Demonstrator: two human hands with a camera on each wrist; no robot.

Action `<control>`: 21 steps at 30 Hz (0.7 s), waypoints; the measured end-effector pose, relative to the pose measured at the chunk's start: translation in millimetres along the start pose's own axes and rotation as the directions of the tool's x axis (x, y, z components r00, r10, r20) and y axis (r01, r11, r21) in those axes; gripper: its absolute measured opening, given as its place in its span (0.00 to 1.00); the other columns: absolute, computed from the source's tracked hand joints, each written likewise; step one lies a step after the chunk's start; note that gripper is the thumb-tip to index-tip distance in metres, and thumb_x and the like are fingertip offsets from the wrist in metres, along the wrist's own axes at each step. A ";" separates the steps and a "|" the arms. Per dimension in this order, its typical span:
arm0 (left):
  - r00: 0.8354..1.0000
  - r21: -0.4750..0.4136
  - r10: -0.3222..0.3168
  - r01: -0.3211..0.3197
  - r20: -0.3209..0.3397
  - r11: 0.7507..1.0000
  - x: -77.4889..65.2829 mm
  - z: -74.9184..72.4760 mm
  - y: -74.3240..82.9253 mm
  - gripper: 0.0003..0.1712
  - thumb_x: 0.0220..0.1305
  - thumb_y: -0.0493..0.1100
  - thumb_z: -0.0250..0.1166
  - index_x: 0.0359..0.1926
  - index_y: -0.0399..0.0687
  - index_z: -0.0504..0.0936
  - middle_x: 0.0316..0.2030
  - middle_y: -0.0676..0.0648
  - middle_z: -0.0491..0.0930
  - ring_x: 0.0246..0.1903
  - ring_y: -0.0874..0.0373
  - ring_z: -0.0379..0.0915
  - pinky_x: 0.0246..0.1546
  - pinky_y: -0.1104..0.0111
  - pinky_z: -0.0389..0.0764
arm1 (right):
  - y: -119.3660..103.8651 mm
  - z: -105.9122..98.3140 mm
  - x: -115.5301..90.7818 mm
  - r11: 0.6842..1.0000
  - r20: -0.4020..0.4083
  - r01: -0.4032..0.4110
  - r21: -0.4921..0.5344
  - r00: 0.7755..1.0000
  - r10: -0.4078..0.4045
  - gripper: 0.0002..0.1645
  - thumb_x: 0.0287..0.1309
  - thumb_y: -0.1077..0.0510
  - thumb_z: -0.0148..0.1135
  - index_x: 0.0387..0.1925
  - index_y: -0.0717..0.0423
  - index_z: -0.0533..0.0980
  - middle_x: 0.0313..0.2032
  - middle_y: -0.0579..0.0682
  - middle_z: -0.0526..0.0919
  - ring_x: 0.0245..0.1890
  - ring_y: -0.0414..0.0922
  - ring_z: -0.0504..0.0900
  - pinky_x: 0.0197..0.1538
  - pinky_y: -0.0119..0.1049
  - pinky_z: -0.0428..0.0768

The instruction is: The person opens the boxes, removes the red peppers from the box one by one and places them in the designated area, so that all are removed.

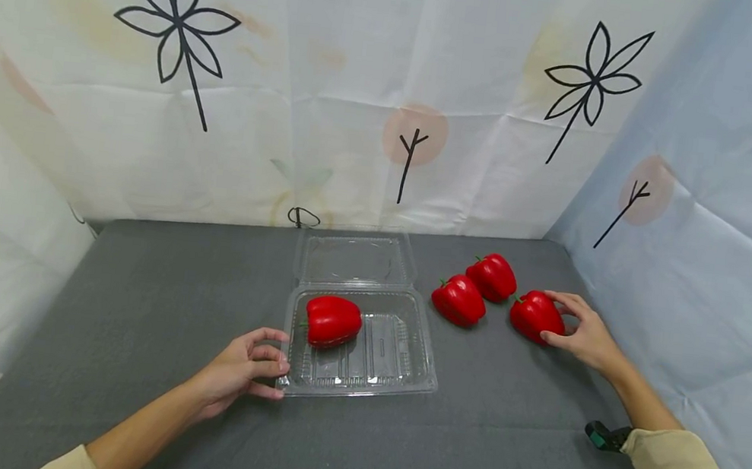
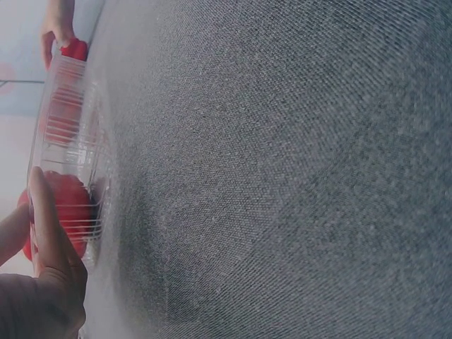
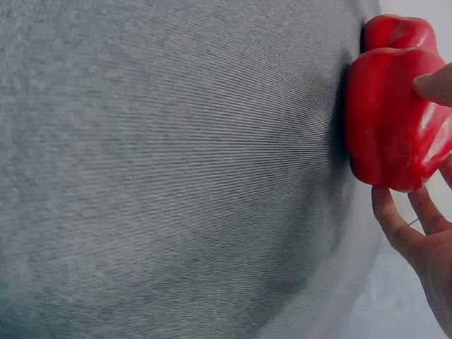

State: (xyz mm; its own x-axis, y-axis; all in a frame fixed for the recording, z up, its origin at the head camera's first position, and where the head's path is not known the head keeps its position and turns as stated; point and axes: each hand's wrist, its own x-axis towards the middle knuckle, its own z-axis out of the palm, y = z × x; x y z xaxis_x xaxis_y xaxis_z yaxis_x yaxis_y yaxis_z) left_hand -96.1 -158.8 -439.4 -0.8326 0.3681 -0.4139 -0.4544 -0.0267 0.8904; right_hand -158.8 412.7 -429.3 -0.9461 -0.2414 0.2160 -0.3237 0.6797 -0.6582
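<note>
My right hand (image 1: 584, 334) grips a red bell pepper (image 1: 532, 317) on the right side of the table, thumb on the near side and fingers curled over the far side. The right wrist view has this pepper (image 3: 388, 120) close up, still low over the cloth. At the left wall of a clear plastic clamshell container (image 1: 396, 374), my left hand (image 1: 241, 369) holds the rim between thumb and fingers. Inside the container's left half lies another bell pepper (image 1: 334, 322) on its side, its green stem pointing left. The lid (image 1: 356, 259) is folded back flat behind.
Two more bell peppers, a nearer one (image 1: 458, 300) and a farther one (image 1: 491, 276), lie side by side between the container and my right hand. Grey cloth (image 1: 155, 303) covers the table. Printed fabric walls (image 1: 333, 123) rise behind and at both sides.
</note>
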 end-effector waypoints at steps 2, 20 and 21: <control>1.000 -0.001 -0.001 0.001 0.000 1.000 0.2 0.0 -0.3 0.35 0.63 0.32 0.68 0.66 0.35 0.60 0.38 0.46 0.77 0.39 0.54 0.78 0.40 0.53 0.88 | 3.2 2.2 -0.4 1.000 -0.009 0.004 0.004 1.000 -0.004 0.38 0.49 0.70 0.72 0.64 0.68 0.69 0.57 0.62 0.70 0.48 0.33 0.68 0.39 0.25 0.82; 1.000 0.004 -0.004 0.004 -0.009 1.000 -0.8 0.2 1.1 0.35 0.63 0.32 0.68 0.66 0.34 0.59 0.38 0.45 0.77 0.38 0.54 0.78 0.41 0.52 0.87 | 2.5 -1.7 -0.8 0.999 0.023 -0.011 -0.032 1.000 0.012 0.40 0.51 0.67 0.73 0.66 0.64 0.68 0.59 0.62 0.70 0.51 0.46 0.70 0.46 0.42 0.83; 1.000 0.005 -0.003 0.003 -0.008 1.000 -0.8 0.3 0.9 0.35 0.63 0.32 0.67 0.66 0.34 0.59 0.38 0.45 0.77 0.38 0.54 0.78 0.41 0.52 0.87 | 3.3 -2.1 -0.5 0.999 0.025 -0.007 -0.043 1.000 0.008 0.41 0.50 0.66 0.73 0.66 0.64 0.68 0.59 0.63 0.70 0.52 0.48 0.70 0.46 0.48 0.83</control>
State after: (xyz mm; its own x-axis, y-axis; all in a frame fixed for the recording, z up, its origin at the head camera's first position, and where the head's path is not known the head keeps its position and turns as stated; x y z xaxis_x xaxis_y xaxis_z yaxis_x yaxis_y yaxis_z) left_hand -95.7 -158.9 -438.2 -0.8337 0.3606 -0.4181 -0.4554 -0.0210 0.8900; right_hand -159.4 416.5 -430.1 -0.9482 -0.2526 0.1927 -0.3169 0.7108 -0.6280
